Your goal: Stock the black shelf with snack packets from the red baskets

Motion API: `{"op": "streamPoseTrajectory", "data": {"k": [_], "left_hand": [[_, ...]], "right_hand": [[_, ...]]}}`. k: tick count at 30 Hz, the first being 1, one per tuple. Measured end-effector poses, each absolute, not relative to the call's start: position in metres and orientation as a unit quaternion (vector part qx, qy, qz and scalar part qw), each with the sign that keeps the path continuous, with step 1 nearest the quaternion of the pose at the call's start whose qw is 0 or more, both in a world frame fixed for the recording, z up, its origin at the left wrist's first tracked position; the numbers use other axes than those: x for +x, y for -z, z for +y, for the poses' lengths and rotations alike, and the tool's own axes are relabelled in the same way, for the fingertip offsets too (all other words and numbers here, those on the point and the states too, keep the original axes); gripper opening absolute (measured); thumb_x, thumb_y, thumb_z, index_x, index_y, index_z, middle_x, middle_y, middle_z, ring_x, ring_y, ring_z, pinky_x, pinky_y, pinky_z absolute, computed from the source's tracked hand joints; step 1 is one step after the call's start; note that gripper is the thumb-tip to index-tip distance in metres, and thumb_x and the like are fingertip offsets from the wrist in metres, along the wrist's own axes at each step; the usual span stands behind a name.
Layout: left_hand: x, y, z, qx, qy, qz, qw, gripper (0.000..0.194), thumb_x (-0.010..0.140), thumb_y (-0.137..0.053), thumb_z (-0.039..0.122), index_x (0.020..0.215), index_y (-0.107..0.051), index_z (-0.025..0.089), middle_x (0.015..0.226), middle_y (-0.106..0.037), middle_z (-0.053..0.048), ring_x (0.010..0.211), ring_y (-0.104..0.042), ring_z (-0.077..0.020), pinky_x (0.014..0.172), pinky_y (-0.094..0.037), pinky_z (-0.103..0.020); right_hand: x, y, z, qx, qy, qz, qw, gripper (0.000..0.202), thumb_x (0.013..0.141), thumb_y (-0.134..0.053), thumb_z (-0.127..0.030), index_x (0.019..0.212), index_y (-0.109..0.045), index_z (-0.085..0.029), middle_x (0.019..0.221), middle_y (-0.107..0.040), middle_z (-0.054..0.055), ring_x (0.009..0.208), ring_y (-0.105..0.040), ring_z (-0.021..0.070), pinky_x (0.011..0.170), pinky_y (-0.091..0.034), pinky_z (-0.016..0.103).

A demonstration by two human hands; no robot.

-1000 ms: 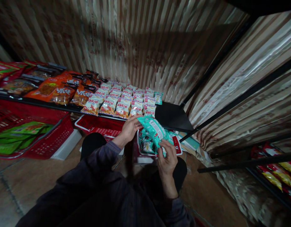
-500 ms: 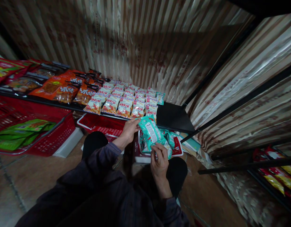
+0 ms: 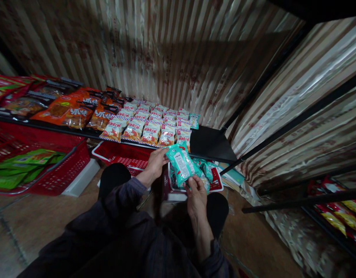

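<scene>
A teal snack bag [image 3: 181, 164] hangs between my hands, its white label panel facing up. My left hand [image 3: 157, 162] pinches its upper left corner. At the lower edge, my right hand [image 3: 196, 189] is closed on the same bag with thumb and fingertips. Beneath it stands a small red basket with a white rim [image 3: 220, 181], holding more teal bags [image 3: 206, 168]. Just beyond, rows of white and red snack bags [image 3: 151, 132] lie on the black shelf [image 3: 211, 141]. One teal bag [image 3: 194, 120] sits at the back right end of those rows.
Orange and black snack bags [image 3: 79, 112] fill the shelf's left side. Below are a large red basket [image 3: 70, 162] with green packets [image 3: 24, 164] and another red basket [image 3: 122, 154]. Black metal bars [image 3: 270, 135] cross at right. Striped curtain [image 3: 166, 58] hangs behind.
My right hand has come up to the teal bag's lower edge and taken hold of it. The bag has shifted slightly left and lies a little flatter. The view has moved slightly.
</scene>
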State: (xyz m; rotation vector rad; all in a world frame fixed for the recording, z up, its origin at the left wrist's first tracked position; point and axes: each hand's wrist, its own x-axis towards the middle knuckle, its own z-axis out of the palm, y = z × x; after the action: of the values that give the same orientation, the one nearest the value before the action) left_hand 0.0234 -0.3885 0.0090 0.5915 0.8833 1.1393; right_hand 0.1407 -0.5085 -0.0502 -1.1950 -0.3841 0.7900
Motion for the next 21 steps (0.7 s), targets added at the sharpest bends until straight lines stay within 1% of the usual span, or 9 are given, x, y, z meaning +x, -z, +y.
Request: {"op": "streamPoseTrajectory", "data": {"k": [2,6,11,14,18,21], "left_hand": [[0.0235,-0.0086,-0.3896,0.273,-0.513,0.396,0.711,0.03,0.053,-0.079,0.033,0.072,-0.062,0.017,0.065,-0.066,0.001,0.061,-0.062,-0.0131,0.066,-0.048,-0.026],[0.0218,-0.0056,-0.3901,0.274,-0.518,0.396,0.707,0.029,0.049,-0.078,0.031,0.068,-0.062,0.017,0.062,-0.065,0.001,0.059,-0.06,-0.0129,0.064,-0.047,-0.026],[0.0193,-0.0026,-0.3891,0.269,-0.519,0.395,0.709,0.029,0.046,-0.078,0.031,0.066,-0.063,0.017,0.063,-0.066,0.001,0.059,-0.059,-0.0124,0.063,-0.047,-0.025],[0.0198,-0.0026,-0.3903,0.267,-0.527,0.392,0.705,0.031,0.045,-0.08,0.033,0.066,-0.064,0.016,0.062,-0.065,0.001,0.059,-0.059,-0.0119,0.062,-0.046,-0.024],[0.0223,-0.0044,-0.3917,0.254,-0.554,0.392,0.689,0.033,0.044,-0.08,0.036,0.064,-0.063,0.017,0.06,-0.064,0.002,0.058,-0.057,-0.0115,0.062,-0.045,-0.025],[0.0227,-0.0058,-0.391,0.256,-0.555,0.387,0.69,0.033,0.044,-0.081,0.035,0.064,-0.064,0.016,0.062,-0.064,0.001,0.06,-0.057,-0.0121,0.064,-0.045,-0.025]], "right_hand": [[0.1398,0.0477,-0.5088,-0.538,-0.366,-0.153,0.744,0.043,0.059,-0.083,-0.046,0.085,-0.061,-0.021,0.079,-0.062,-0.002,0.069,-0.061,0.0127,0.063,-0.055,0.028],[0.1417,0.0438,-0.5103,-0.513,-0.406,-0.129,0.745,0.038,0.06,-0.082,-0.046,0.077,-0.058,-0.022,0.071,-0.058,-0.005,0.063,-0.058,0.009,0.061,-0.053,0.023],[0.1429,0.0441,-0.5099,-0.518,-0.409,-0.139,0.738,0.042,0.058,-0.083,-0.045,0.068,-0.05,-0.021,0.064,-0.055,-0.006,0.056,-0.054,0.0083,0.056,-0.05,0.023],[0.1401,0.0444,-0.5097,-0.531,-0.381,-0.156,0.741,0.042,0.058,-0.083,-0.044,0.07,-0.049,-0.021,0.065,-0.057,-0.006,0.056,-0.054,0.0089,0.055,-0.048,0.023],[0.1359,0.0422,-0.5103,-0.527,-0.357,-0.175,0.751,0.037,0.063,-0.08,-0.041,0.077,-0.052,-0.021,0.067,-0.058,-0.008,0.057,-0.053,0.0073,0.057,-0.045,0.021],[0.1359,0.0414,-0.5105,-0.523,-0.356,-0.18,0.753,0.037,0.064,-0.08,-0.041,0.078,-0.053,-0.021,0.068,-0.058,-0.008,0.057,-0.052,0.0069,0.058,-0.044,0.021]]}}
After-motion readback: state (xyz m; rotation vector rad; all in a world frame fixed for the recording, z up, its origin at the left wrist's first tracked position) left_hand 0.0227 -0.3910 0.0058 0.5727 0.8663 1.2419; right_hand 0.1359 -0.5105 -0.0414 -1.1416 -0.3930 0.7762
